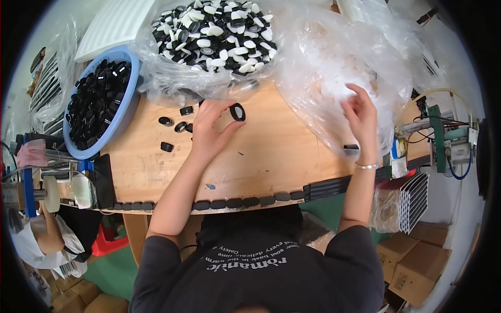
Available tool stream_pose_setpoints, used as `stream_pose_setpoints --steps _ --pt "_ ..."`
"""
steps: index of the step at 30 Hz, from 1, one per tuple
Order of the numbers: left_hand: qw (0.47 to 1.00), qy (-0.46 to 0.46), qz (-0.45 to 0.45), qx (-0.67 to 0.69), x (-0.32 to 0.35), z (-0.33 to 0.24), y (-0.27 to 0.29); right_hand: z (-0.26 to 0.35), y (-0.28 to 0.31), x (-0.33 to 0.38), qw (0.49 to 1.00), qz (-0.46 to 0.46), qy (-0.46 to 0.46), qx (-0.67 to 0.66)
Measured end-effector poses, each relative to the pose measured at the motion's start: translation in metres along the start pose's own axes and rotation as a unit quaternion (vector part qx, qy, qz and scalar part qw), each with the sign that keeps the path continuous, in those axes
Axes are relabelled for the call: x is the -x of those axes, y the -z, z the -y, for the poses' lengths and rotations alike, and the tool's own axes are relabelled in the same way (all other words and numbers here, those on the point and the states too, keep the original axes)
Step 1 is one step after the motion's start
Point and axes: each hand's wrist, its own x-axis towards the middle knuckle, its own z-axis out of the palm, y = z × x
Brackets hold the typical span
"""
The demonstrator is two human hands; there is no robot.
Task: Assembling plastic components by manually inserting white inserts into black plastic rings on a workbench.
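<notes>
My left hand (210, 128) pinches a round black cap (234, 112) by its rim, tilted so that a pale disc shows inside it. Several loose black caps (166, 121) lie on the table to the left of that hand, some upright and some on their sides. Over at the right, my right hand (361, 112) is raised at a clear plastic bag (313, 117) that holds small whitish pieces (339, 73). Its fingers are bent but apart, and I see nothing between them. One more black cap (351, 147) sits near my right wrist.
A blue basin (136, 68) full of black caps stands at the left. Behind my left hand, a plastic-lined heap of black caps and white pieces (214, 39) spreads out. Dark padding (250, 202) lines the front edge. Metal fixtures (454, 133) flank the table; another person's arm (50, 232) shows lower left.
</notes>
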Motion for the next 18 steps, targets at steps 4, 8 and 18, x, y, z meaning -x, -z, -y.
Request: stream_pose_setpoints --steps 4,8,18 --pt "0.999 0.006 -0.040 -0.023 0.003 -0.006 -0.001 0.063 -0.095 0.002 0.961 0.071 0.010 -0.268" --pt "0.997 0.022 -0.071 -0.007 0.007 -0.004 -0.003 0.075 -0.148 0.018 0.953 0.033 0.078 -0.290" --pt "0.997 -0.023 -0.070 -0.020 0.003 -0.013 -0.006 0.075 -0.153 0.031 0.956 -0.039 0.248 -0.155"
